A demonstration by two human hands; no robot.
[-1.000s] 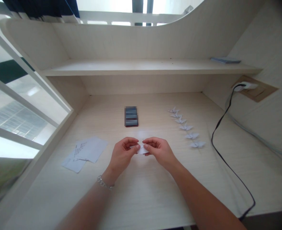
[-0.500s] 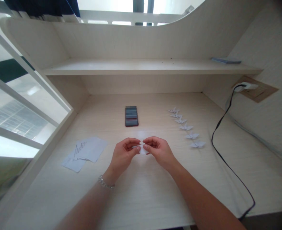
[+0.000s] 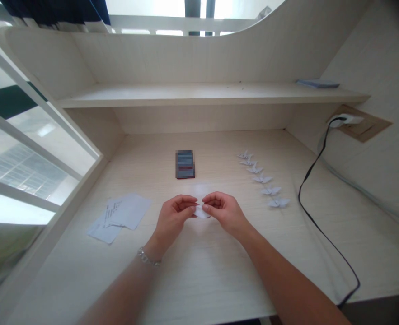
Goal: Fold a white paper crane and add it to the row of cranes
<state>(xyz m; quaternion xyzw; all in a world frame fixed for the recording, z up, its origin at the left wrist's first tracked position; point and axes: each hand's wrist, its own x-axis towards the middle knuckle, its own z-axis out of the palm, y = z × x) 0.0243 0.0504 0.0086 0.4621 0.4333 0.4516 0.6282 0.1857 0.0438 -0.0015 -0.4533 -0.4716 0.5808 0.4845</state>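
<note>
A silvery link bracelet (image 3: pixel 148 258) is nearest; thin, flat sheets (image 3: pixel 133 212) lie left on the wood-grain desk (image 3: pixel 199 275); the left hand (image 3: pixel 176 212) and right hand (image 3: pixel 225 211) together pinch a small white paper piece (image 3: pixel 202 213); beyond stand spiky, winged paper figures (image 3: pixel 262 179), then a dark rectangular object (image 3: pixel 185 164)

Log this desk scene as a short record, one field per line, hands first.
Left: hand pinching a small white paper; bracelet on the wrist
Right: hand pinching the same paper
Row: six folded papers, right of the hands
Sheets: two overlapping sheets, left of the hands
Beyond hands: dark block, details pixelated
Cord: black cord, plugged into the wall outlet
</note>
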